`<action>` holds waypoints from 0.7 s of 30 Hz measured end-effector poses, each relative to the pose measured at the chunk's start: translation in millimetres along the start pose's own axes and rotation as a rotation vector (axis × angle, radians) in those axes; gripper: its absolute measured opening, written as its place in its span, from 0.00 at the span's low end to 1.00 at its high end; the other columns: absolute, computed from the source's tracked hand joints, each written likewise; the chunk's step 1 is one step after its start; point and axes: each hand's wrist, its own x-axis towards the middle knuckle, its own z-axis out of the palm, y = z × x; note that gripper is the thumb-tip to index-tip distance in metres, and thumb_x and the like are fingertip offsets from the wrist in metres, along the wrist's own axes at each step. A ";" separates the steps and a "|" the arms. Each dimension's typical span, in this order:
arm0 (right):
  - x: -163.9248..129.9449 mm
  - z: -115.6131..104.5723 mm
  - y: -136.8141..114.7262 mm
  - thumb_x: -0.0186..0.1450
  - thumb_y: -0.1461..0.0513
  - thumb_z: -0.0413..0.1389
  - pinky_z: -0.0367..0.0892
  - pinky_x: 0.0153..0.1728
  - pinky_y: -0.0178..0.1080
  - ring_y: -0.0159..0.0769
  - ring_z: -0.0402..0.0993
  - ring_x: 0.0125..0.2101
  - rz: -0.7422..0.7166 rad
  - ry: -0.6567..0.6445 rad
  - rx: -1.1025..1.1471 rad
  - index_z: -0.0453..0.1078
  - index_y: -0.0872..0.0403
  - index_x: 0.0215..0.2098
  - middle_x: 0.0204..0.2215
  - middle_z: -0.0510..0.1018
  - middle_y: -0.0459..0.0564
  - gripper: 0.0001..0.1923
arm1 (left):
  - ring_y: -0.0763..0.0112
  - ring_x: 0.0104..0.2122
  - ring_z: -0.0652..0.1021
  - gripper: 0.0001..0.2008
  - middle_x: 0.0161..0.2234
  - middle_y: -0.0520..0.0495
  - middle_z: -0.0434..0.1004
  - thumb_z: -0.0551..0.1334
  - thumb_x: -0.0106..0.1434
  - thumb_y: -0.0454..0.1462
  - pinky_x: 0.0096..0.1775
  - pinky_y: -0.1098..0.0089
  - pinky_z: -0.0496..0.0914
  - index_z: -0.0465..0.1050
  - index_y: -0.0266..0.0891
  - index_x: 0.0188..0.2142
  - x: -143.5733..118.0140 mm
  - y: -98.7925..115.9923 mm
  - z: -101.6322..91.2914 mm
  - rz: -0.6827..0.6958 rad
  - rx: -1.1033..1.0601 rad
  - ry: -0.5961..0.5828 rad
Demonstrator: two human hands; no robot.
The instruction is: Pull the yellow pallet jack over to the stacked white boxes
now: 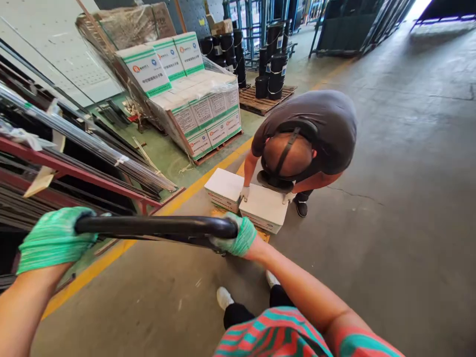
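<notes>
Both my hands wear green knitted gloves and grip a long black push handle point(156, 225) that runs across the view. My left hand point(55, 239) is closed round its left end. At the right bend, my right hand point(240, 237) wraps the tube. Beyond the handle, two white cartons point(225, 182) point(265, 203) sit side by side, low down, on something yellow that is mostly hidden beneath them. A co-worker in a dark shirt bends over them, with a white-gloved hand point(244, 193) at each side of the nearer-right carton.
A pallet stacked with white-and-green cartons point(204, 114) stands ahead to the left. Behind it, black buckets point(278, 69) rest on a wooden pallet point(256, 103). Racked metal bars point(92, 134) lie close on my left. A yellow floor line point(193, 191) passes alongside.
</notes>
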 end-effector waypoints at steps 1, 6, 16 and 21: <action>3.6 -3.3 -12.7 0.62 0.49 0.66 0.65 0.35 0.31 0.30 0.72 0.32 -0.006 -0.036 -0.020 0.75 0.54 0.43 0.33 0.78 0.43 0.19 | 0.51 0.36 0.75 0.18 0.32 0.41 0.76 0.51 0.45 0.49 0.42 0.60 0.68 0.71 0.43 0.30 0.9 -4.8 0.4 0.033 -0.022 -0.012; 60.0 -6.9 -86.5 0.66 0.54 0.64 0.59 0.32 0.28 0.21 0.69 0.25 0.008 -0.163 -0.647 0.78 0.53 0.47 0.27 0.76 0.37 0.15 | 0.56 0.41 0.76 0.14 0.38 0.44 0.77 0.57 0.58 0.41 0.40 0.65 0.64 0.75 0.40 0.40 24.2 -2.0 0.7 0.261 0.012 -0.102; 1.0 68.4 -151.4 0.64 0.40 0.63 0.53 0.26 0.33 0.31 0.70 0.24 0.468 -0.253 -1.513 0.78 0.55 0.37 0.25 0.77 0.46 0.26 | 0.52 0.40 0.79 0.14 0.37 0.40 0.80 0.57 0.68 0.41 0.34 0.63 0.64 0.79 0.38 0.44 -53.4 -12.0 -0.5 0.555 -0.038 0.159; -90.0 145.8 -172.5 0.66 0.42 0.62 0.61 0.33 0.38 0.48 0.79 0.37 0.588 -0.239 -1.584 0.77 0.52 0.44 0.35 0.81 0.53 0.24 | 0.52 0.36 0.80 0.12 0.34 0.42 0.81 0.60 0.63 0.39 0.34 0.60 0.70 0.82 0.39 0.40 -131.2 -61.1 26.8 0.636 -0.068 0.353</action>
